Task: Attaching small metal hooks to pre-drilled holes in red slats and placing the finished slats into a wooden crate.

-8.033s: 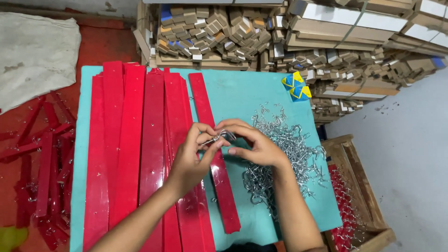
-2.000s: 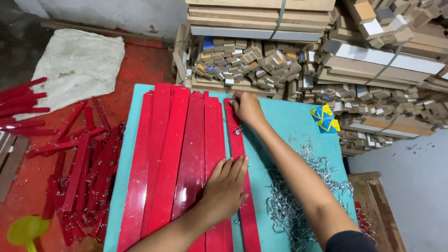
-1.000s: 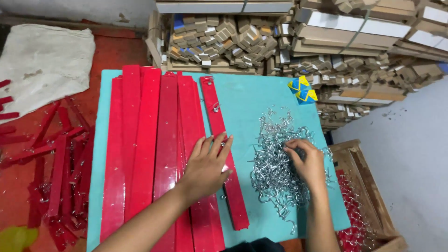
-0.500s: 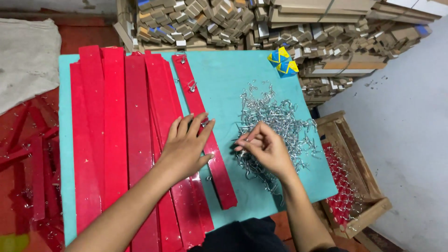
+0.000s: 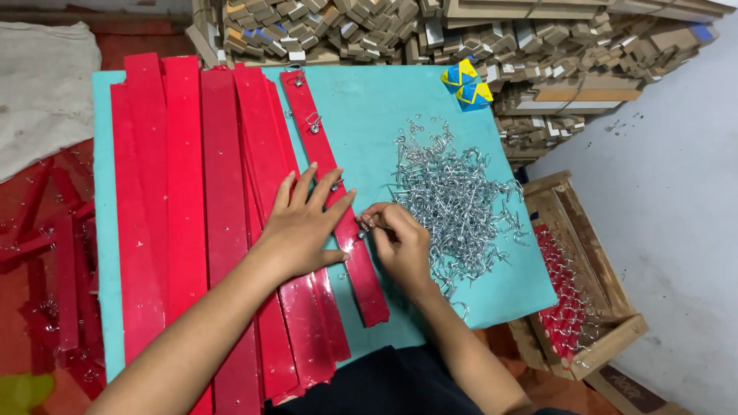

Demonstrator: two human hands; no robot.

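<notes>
The left hand [image 5: 304, 223] lay flat, fingers spread open and gripping nothing, pressing down on the red strips [image 5: 215, 200] that covered the left part of the teal table [image 5: 369, 115]. Its fingertips reached onto the rightmost strip [image 5: 338, 200], which ran at a slant from the far edge toward the near one, apart from the others at its far end and closing on them nearer the person. The right hand [image 5: 400, 242] rested just beside that strip on its right side, fingers curled shut, pinching a small metal hook [image 5: 367, 223] between thumb and fingertips right at the strip's edge; the hook was mostly hidden by the fingers. Two hooks already stood in the strip further up, one [image 5: 313, 123] a little way from its far end and another [image 5: 295, 71] at the end itself. A loose pile of silvery hooks [image 5: 453, 196] lay on the table just right of the right hand, spreading toward the table's right edge. Two blue and yellow boxes [image 5: 465, 83] sat at the table's far right corner. Behind the table were stacked small cartons [image 5: 323, 27]. To the right, on the grey floor, stood a wooden crate [image 5: 584, 277] holding red pieces fitted with hooks. More red strips [image 5: 46, 253] lay on the floor to the left, with a whitish sack [image 5: 42, 88] beyond them.
</notes>
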